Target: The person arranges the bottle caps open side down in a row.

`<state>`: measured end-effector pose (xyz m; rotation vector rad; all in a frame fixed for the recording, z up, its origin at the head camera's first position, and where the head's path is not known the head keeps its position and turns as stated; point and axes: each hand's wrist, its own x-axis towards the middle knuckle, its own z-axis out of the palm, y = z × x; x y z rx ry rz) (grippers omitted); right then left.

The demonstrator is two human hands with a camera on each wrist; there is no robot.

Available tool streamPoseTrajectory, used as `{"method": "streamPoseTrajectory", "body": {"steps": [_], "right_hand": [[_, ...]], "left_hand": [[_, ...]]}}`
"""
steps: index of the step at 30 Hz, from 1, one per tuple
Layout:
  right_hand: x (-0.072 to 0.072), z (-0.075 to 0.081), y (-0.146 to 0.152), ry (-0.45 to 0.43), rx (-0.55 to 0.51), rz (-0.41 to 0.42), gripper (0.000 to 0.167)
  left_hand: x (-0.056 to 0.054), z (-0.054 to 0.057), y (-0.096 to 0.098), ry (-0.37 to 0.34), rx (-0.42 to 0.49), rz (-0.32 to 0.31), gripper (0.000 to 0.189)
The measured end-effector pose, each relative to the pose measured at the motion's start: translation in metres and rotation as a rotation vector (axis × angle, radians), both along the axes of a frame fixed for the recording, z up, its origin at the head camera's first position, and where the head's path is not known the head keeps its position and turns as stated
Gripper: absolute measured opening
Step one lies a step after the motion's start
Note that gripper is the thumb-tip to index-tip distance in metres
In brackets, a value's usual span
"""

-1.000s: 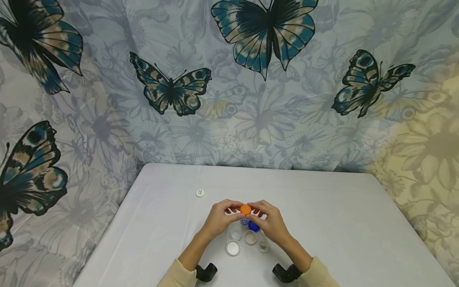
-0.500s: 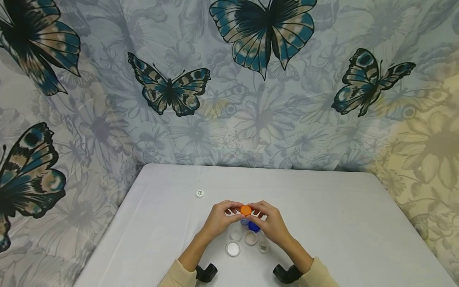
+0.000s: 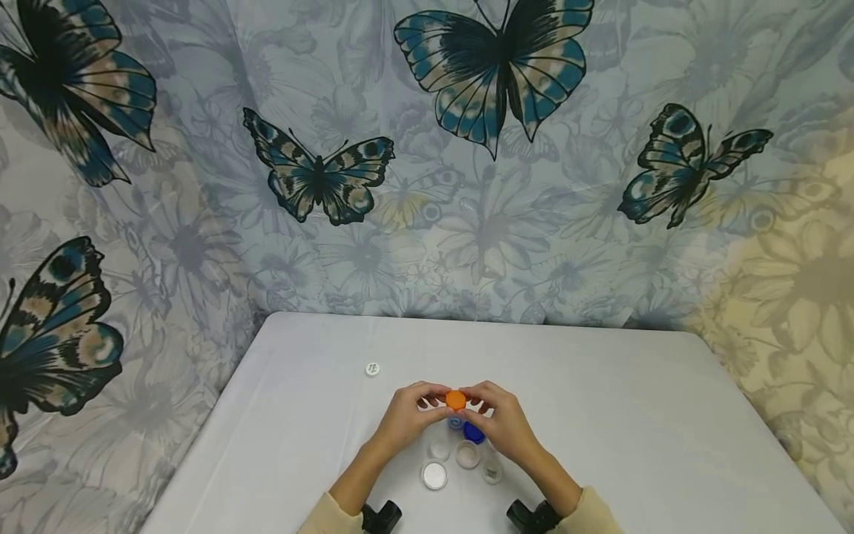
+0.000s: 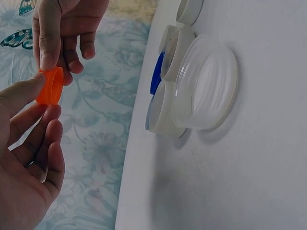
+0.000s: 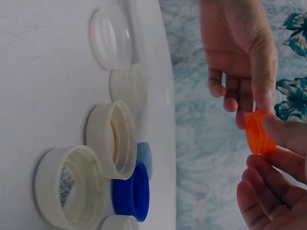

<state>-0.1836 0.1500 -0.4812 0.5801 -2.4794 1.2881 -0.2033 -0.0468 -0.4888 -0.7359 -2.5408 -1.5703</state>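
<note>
An orange bottle cap (image 3: 456,400) is held up between both hands, its hollow side visible in the wrist views. My left hand (image 3: 403,417) pinches one side of it between thumb and fingertips. On the opposite side my right hand (image 3: 502,421) pinches it the same way. Just below the hands lie a dark blue cap (image 5: 132,191) and a light blue cap (image 3: 456,423), the latter partly covered. Nearer the body are a clear screw cap (image 4: 206,81), an off-white cap (image 5: 128,87), a cream cap (image 5: 103,139) and a whitish cap (image 5: 50,189) with a speckled patch inside.
A small white cap (image 3: 373,368) with dark marks sits apart toward the back left of the white table (image 3: 634,430). A butterfly-print cloth (image 3: 494,222) hangs behind the table's far edge. Black wrist mounts (image 3: 382,517) jut inward from the sleeves.
Everything in the head view sits slightly lower than before, as the camera has tilted. Both hands keep hold of the orange cap in nearly the same place.
</note>
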Motion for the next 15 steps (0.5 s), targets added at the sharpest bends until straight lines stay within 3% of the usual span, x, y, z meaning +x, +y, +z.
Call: {"method": "streamPoseTrajectory", "body": {"steps": [7, 15], "right_hand": [[-0.007, 0.005, -0.004, 0.004, 0.033, 0.014, 0.026], [-0.028, 0.013, -0.012, -0.020, 0.062, 0.080, 0.025]], "left_hand": [[-0.006, 0.002, -0.004, 0.025, -0.005, 0.013, 0.029], [-0.019, 0.009, -0.012, 0.038, -0.033, 0.066, 0.028]]}}
